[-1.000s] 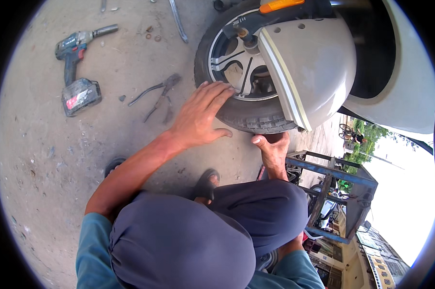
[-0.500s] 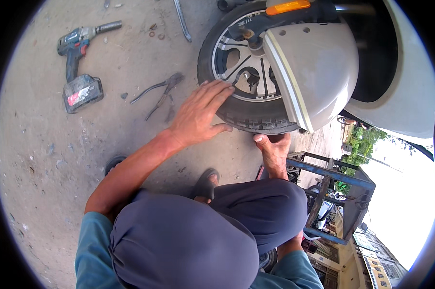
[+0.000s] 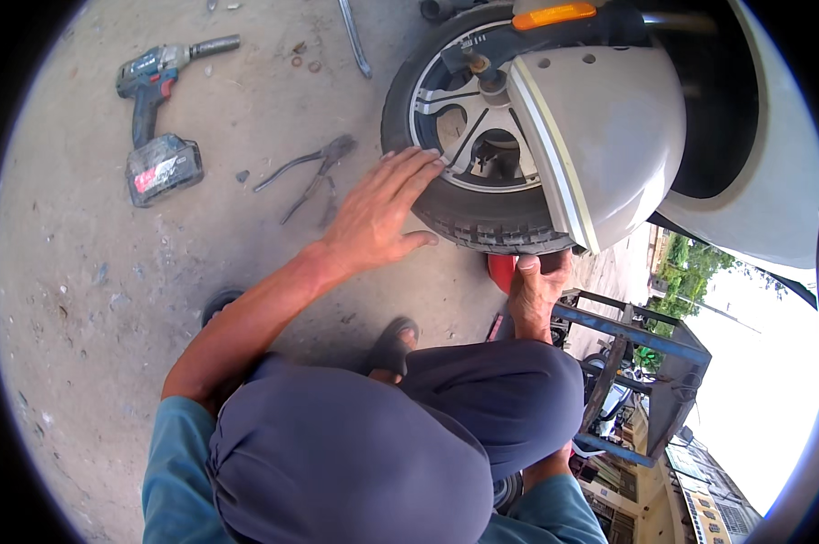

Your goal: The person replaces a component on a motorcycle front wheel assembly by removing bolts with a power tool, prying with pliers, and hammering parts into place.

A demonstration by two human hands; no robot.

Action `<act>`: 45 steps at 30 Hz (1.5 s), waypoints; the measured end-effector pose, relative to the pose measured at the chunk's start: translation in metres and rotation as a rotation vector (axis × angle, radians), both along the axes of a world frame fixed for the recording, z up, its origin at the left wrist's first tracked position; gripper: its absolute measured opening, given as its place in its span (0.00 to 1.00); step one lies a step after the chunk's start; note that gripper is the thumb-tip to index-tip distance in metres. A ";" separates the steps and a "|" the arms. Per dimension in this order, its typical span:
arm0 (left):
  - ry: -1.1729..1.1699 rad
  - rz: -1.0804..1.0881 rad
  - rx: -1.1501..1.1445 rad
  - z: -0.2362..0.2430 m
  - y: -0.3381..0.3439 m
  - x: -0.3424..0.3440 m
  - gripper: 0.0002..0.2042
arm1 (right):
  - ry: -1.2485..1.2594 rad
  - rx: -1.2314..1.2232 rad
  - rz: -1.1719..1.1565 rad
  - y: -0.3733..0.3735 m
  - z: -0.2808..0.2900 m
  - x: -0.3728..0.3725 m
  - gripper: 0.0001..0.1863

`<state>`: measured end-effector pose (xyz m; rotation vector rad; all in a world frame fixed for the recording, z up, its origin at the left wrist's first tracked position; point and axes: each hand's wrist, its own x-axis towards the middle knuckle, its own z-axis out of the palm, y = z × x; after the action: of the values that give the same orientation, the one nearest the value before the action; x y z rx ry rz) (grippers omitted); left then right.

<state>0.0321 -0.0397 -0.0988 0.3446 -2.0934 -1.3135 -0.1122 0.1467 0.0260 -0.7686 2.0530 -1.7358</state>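
A scooter's front wheel, with a black tyre [image 3: 491,218] and a silver spoked rim [image 3: 437,100], stands before me under a beige mudguard [image 3: 609,136]. My left hand [image 3: 382,210] lies against the tyre's left side, fingers stretched towards the rim and thumb apart. At the near tread, below the mudguard's edge, my right hand [image 3: 538,295] grips the tyre; its thumb shows, while the fingertips are partly hidden. Beside that thumb a red object [image 3: 500,272] is partly visible under the tyre. An axle end [image 3: 482,68] sticks out at the hub.
On the ground at left lie a cordless impact wrench [image 3: 151,113] and pliers [image 3: 310,172]. A metal bar [image 3: 355,41] and two small rings [image 3: 314,66] lie farther off. An orange reflector [image 3: 555,15] sits on the fork. A blue-edged metal frame [image 3: 627,331] stands at right.
The wheel has turned, its spokes now at another angle. My right hand has shifted slightly right along the tread. The red object has come into sight. The left hand stays on the tyre.
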 end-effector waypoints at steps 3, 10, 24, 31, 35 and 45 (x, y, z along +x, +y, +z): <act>0.005 0.012 0.013 -0.003 0.000 -0.002 0.50 | 0.077 0.229 0.025 0.004 0.003 -0.001 0.50; 0.009 0.018 0.004 0.000 0.002 -0.006 0.50 | -0.034 0.427 -0.020 0.010 -0.001 -0.002 0.41; 0.013 0.013 0.015 0.000 0.000 -0.002 0.50 | 0.023 0.187 0.030 0.009 -0.008 -0.002 0.43; 0.019 -0.002 0.023 0.001 -0.001 -0.003 0.51 | -0.003 0.039 0.021 0.018 -0.014 -0.016 0.49; 0.021 0.008 0.035 0.000 -0.001 -0.002 0.51 | 0.013 0.040 0.021 0.018 -0.015 -0.015 0.50; 0.014 0.014 -0.131 0.017 -0.008 0.000 0.54 | -0.083 0.327 0.095 0.018 0.003 0.001 0.36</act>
<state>0.0326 -0.0479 -0.0814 0.2920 -2.1484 -1.1599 -0.1111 0.1648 0.0287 -0.6664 2.1310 -1.3128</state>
